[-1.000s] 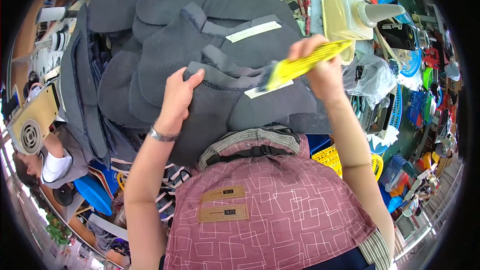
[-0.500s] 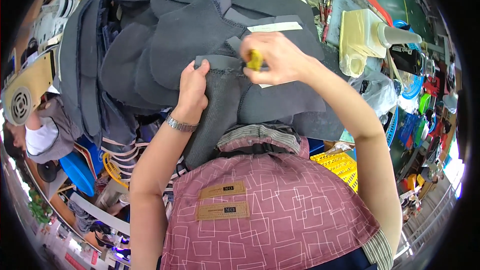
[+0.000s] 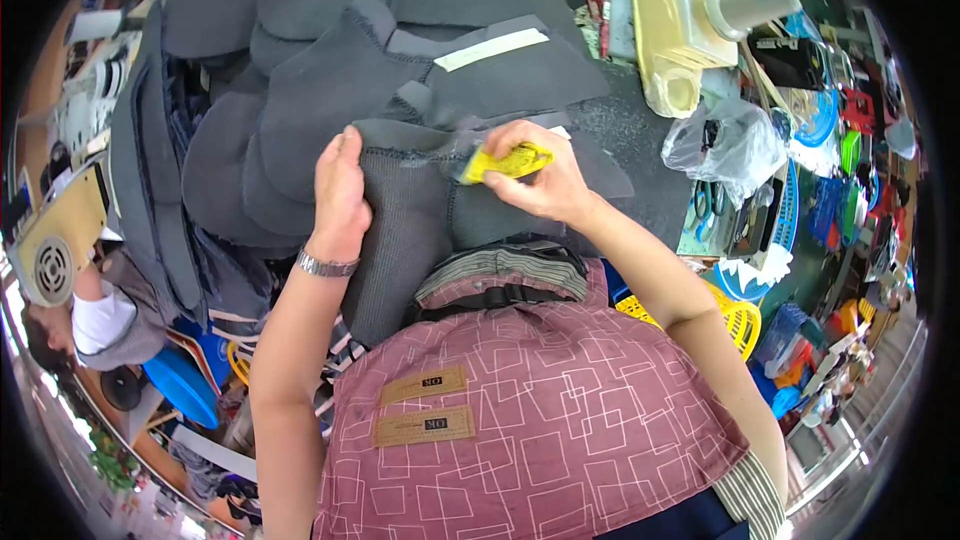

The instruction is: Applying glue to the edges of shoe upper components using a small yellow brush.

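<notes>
Right hand (image 3: 557, 181) has slid rightward, fingers clamped on the brush (image 3: 520, 158) at the grey piece's (image 3: 405, 205) upper edge. Left hand (image 3: 340, 185) touches its left side; I can't tell if it pinches. I'd steady that side, stroking evenly.

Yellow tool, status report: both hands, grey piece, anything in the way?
Right hand gripping yellow tool, tip at grey piece. Left hand at piece's left edge, grip unclear. Nothing visibly blocking the tool.

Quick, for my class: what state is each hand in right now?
Left hand: at the edge of the gray piece; whether its fingers grip cannot be told.
Right hand: closed, holding the yellow brush.
</notes>
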{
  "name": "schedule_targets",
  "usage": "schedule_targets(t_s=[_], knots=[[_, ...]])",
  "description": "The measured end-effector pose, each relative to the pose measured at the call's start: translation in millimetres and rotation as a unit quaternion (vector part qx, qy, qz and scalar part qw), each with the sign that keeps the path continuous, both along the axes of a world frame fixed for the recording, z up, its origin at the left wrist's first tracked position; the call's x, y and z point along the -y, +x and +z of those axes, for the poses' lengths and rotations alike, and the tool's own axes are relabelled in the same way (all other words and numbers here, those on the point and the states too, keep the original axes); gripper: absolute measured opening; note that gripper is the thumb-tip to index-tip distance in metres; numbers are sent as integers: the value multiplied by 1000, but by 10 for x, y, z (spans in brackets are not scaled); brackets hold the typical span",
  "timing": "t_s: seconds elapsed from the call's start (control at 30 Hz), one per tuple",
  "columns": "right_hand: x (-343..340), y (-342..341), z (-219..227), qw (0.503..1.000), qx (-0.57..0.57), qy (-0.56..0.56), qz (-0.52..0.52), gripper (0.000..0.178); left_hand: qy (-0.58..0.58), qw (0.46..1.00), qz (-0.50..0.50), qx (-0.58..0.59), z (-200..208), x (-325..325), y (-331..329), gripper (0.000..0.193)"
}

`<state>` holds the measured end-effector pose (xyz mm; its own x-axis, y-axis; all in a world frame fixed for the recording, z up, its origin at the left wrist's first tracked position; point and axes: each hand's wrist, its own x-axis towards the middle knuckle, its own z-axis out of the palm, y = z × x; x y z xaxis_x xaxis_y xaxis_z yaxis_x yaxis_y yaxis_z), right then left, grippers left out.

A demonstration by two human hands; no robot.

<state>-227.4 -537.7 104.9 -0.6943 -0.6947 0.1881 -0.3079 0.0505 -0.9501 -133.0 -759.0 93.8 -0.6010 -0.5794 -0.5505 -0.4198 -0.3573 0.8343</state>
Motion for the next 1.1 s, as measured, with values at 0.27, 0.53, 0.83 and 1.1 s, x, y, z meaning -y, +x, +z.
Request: schedule_targets(t_s=[0.27, 0.53, 0.83, 1.1], knots=[[-987, -144, 243, 971, 114, -69, -198, 20, -515, 591, -597, -172, 731, -1179, -108, 56], [-713, 412, 471, 954, -74, 278, 79, 40, -387, 804, -443, -86, 248, -1137, -258, 15], [-508, 578, 409, 950, -195, 244, -2, 58, -114, 930, -350, -11, 243, -746, -325, 11], [-739, 656, -202, 856, -255, 448, 47, 43, -246, 941, -229, 38, 351, -761, -376, 20]])
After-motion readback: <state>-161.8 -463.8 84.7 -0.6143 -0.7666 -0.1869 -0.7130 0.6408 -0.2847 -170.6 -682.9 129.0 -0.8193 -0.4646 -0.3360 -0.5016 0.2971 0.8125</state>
